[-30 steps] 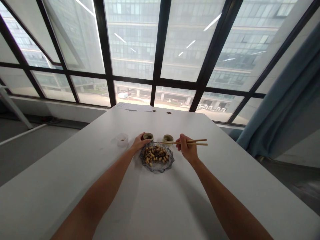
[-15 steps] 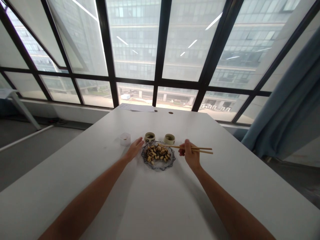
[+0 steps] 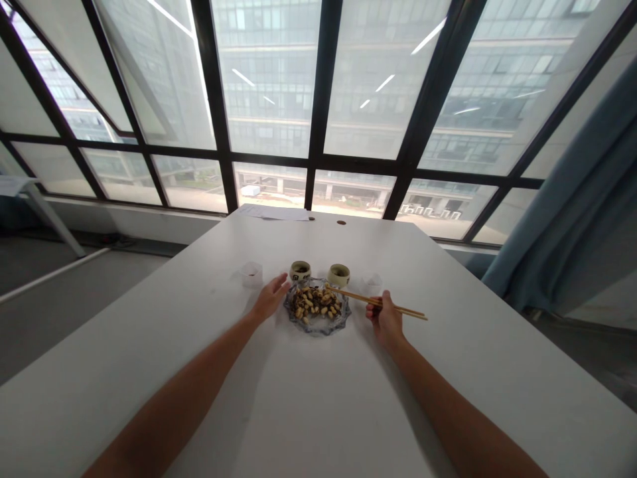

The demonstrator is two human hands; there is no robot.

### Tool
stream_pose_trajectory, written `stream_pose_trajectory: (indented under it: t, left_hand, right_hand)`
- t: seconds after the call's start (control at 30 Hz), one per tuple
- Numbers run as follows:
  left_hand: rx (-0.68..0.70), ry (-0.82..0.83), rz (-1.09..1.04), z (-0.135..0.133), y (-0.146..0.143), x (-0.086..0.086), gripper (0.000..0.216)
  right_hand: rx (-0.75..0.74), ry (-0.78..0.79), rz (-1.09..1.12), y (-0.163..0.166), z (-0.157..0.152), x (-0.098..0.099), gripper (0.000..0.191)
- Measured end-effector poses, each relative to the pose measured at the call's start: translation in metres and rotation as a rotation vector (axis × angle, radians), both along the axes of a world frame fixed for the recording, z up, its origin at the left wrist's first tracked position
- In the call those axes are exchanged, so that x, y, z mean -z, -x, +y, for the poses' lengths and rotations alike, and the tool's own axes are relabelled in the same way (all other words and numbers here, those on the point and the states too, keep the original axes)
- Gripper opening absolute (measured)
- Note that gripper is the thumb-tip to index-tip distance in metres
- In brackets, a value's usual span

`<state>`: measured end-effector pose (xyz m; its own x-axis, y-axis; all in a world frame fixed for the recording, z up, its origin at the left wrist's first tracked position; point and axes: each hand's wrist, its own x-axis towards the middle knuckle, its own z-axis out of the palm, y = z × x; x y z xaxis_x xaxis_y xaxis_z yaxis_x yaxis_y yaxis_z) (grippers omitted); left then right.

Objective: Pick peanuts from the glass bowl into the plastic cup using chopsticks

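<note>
A scalloped clear glass plate [image 3: 318,327] sits on the white table, piled with peanuts [image 3: 314,302] and small dark bits. My right hand [image 3: 385,320] is closed around a pair of wooden chopsticks [image 3: 405,311], right of the plate. Their tips point left over the plate's far right edge; I cannot make out for certain whether a piece is between them. My left hand [image 3: 271,297] lies at the plate's left side with fingers stretched, holding nothing. Behind the plate stand two small cream cups, a left cup [image 3: 300,271] with dark marks and contents, and a right cup [image 3: 339,274].
A small clear plastic box [image 3: 251,275] stands left of the left cup, and another clear container [image 3: 371,283] stands behind my right hand. White papers [image 3: 279,213] lie at the table's far edge, before the window. A blue curtain [image 3: 562,219] hangs at the right.
My right hand has moved slightly right and down, and the chopsticks now slope more, their tips shifted right. The clear container behind that hand has come into sight. My left hand stays nearly still.
</note>
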<state>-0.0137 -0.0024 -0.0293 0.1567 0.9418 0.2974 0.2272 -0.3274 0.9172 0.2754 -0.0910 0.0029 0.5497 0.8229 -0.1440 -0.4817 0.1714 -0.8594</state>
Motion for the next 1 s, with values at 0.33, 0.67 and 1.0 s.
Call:
stream_pose_trajectory:
  t: [0.33,0.67,1.0]
  left_hand:
    - [-0.493,-0.602,0.523,-0.006,0.037,-0.03,0.047]
    - [-0.675,-0.309,0.296,0.03,0.065,0.009,0.078]
    - [-0.519,-0.559,0.278,0.018,0.058,-0.006,0.073]
  right_hand:
    - [-0.046,-0.021,0.0,-0.005,0.0,0.003,0.045]
    - [-0.096,-0.05,-0.059,-0.005,0.0,0.007,0.053]
    - [-0.06,-0.032,-0.032,-0.008,0.001,0.007,0.055]
